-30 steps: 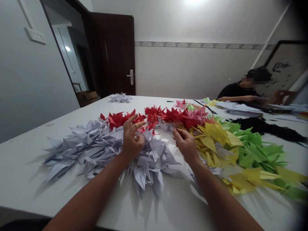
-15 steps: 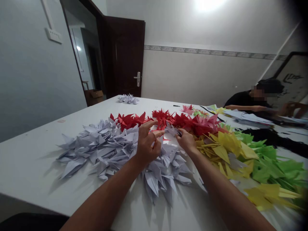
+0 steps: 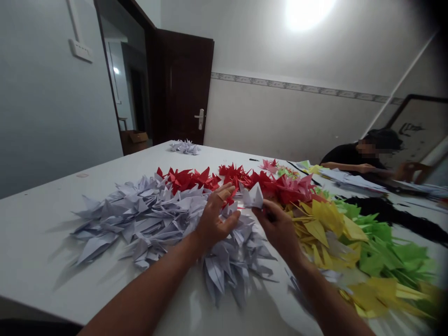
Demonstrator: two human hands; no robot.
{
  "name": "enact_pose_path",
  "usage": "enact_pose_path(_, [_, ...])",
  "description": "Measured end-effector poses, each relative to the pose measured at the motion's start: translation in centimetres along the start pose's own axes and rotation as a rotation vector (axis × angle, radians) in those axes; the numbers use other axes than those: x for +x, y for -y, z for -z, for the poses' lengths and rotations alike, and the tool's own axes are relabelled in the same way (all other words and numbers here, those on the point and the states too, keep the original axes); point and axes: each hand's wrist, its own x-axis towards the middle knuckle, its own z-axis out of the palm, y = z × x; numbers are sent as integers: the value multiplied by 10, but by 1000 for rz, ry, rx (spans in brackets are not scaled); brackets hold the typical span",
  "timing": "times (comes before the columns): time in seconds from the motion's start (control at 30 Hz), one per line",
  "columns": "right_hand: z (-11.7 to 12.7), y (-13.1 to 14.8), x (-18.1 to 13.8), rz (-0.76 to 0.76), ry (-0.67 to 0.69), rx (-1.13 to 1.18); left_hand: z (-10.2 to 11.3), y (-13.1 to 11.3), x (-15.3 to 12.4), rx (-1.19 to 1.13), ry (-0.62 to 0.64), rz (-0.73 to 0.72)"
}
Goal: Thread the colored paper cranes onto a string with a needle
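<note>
Between thumb and fingers, my right hand (image 3: 278, 224) pinches a white folded paper crane (image 3: 254, 195), raised above the table with one wing pointing up. My left hand (image 3: 217, 214) is just to the left of it, fingers stretched and apart, holding nothing. Under and around the left hand spreads a heap of white paper cranes (image 3: 150, 214). Red paper cranes (image 3: 189, 178) lie just beyond both hands. Yellow paper cranes (image 3: 320, 219) are to the right of my right wrist, with green ones (image 3: 392, 247) farther right.
A white table (image 3: 42, 233) carries everything. At its far end is a small white crane pile (image 3: 185, 147). Toward the right lie black strings (image 3: 392, 212) and a paper stack (image 3: 353, 181), where another person (image 3: 350, 154) sits. A dark door (image 3: 185, 88) stands beyond.
The white crane in my right hand has turned, its wing now upright and plainer to see. My left hand's fingers have spread from a curled pose. The view has shifted slightly.
</note>
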Motion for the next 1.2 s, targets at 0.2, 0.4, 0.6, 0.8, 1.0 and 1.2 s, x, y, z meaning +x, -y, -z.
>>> enact_pose_path(0.2, [3,18,-30,162,9,145,-8,-11,-7,-133,180,-55])
enact_pose_path(0.4, [6,16,-28,239,-14,199,-12,-13,-6,-209,195,77])
enact_pose_path(0.6, [6,15,-28,244,-29,158,-7,-12,3,45,199,-66])
enact_pose_path(0.8, [17,25,-26,22,-114,254,-5,-10,5,192,85,-114])
enact_pose_path(1.0, [30,37,-22,171,73,286,-6,-4,5,257,18,-113])
enact_pose_path(1.2, [26,42,-23,96,305,256,-6,-6,4,233,28,-120])
